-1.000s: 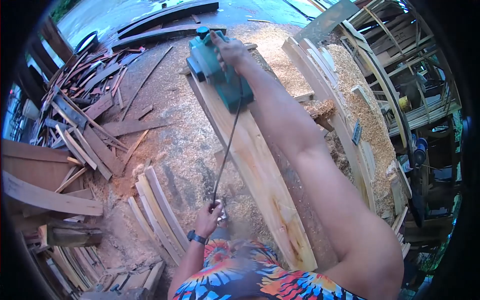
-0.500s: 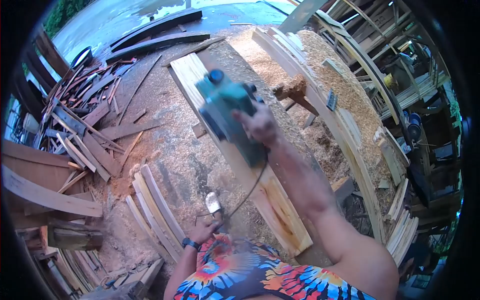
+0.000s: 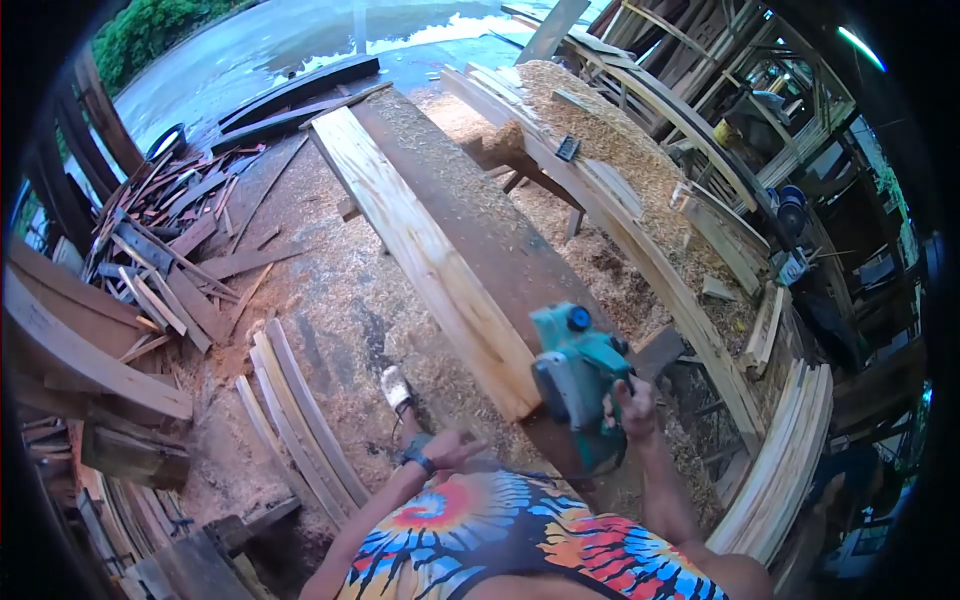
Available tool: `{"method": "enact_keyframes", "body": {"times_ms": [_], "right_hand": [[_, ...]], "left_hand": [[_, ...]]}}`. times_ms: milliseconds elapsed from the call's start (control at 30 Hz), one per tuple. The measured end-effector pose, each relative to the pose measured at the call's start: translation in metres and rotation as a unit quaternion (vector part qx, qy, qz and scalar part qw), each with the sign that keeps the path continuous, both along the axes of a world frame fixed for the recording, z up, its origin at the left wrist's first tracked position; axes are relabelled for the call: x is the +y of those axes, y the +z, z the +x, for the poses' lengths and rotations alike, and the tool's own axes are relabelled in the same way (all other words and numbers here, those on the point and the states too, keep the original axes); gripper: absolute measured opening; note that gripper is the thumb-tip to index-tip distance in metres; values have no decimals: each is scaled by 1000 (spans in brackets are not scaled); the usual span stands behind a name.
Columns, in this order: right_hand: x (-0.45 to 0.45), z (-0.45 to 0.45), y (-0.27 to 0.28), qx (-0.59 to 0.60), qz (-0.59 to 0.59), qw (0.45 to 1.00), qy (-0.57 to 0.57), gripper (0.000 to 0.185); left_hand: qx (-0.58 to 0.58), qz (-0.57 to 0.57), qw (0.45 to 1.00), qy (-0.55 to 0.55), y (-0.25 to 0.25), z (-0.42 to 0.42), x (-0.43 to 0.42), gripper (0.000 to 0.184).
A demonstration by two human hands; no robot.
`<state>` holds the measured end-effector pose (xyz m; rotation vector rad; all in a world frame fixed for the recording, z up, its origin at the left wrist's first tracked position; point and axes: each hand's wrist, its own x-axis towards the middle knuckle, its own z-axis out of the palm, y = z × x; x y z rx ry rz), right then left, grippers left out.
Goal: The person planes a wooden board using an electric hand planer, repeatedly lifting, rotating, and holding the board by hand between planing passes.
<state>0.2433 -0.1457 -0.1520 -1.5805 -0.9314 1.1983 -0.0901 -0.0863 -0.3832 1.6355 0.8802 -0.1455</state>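
My right hand (image 3: 636,408) is closed around the rear handle of a teal electric hand planer (image 3: 582,370). The planer is at the near end of a long pale wooden plank (image 3: 430,270), beside its right corner; whether its sole touches the plank is hard to tell. The plank lies lengthwise along the left side of a brown workbench (image 3: 450,205), its upper face bare with visible grain. Close to my shirt, my left hand (image 3: 452,452), with a dark watch at the wrist, has its fingers stretched to the right, slightly blurred, and no held object shows in it.
Right of the bench run long boards (image 3: 610,200) strewn with wood shavings, and a small dark block (image 3: 568,148) lies there. Curved strips (image 3: 300,420) stand at the lower left. Scrap wood (image 3: 165,245) is heaped at the far left. Stacked pale strips (image 3: 780,460) lie at the right.
The planer, with my right hand on it, has come back toward me from the plank's far half to its near end. My left hand has shifted slightly, its fingers now stretched out.
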Motion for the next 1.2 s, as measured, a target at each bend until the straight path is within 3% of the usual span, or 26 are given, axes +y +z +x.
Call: {"method": "enact_keyframes", "body": {"times_ms": [167,267,467,600,767,800,833,867,900,1033,1200], "right_hand": [[-94,52,-15,-3,-15,998,-68,66],[-123,68,-28,-19,-15,997,-72,67],[-127,71,-34,-29,-20,994,-101,64],[-131,71,-38,-33,-10,994,-101,65],[-127,73,-39,-28,3,996,-86,60],[-127,76,-44,-25,5,996,-83,59],[-128,79,-46,-25,6,996,-80,57],[-129,80,-45,-11,6,997,-83,54],[-129,79,-44,2,7,996,-84,50],[-128,81,-47,26,6,997,-76,54],[-131,77,-40,34,20,997,-72,54]], "left_hand": [[-164,-76,967,177,-23,52,-37,87],[-177,-265,888,330,54,73,-30,80],[-150,-239,882,377,61,98,-2,64],[-199,-193,887,370,50,92,-5,57],[-350,-68,864,355,172,72,-3,50],[-386,-43,856,342,216,65,-2,48],[-449,-61,822,345,249,62,0,45],[-529,-20,801,279,274,57,8,38],[-559,-26,762,324,302,60,10,33],[-602,57,726,328,352,64,38,30],[-623,89,693,352,364,80,53,36]]}}
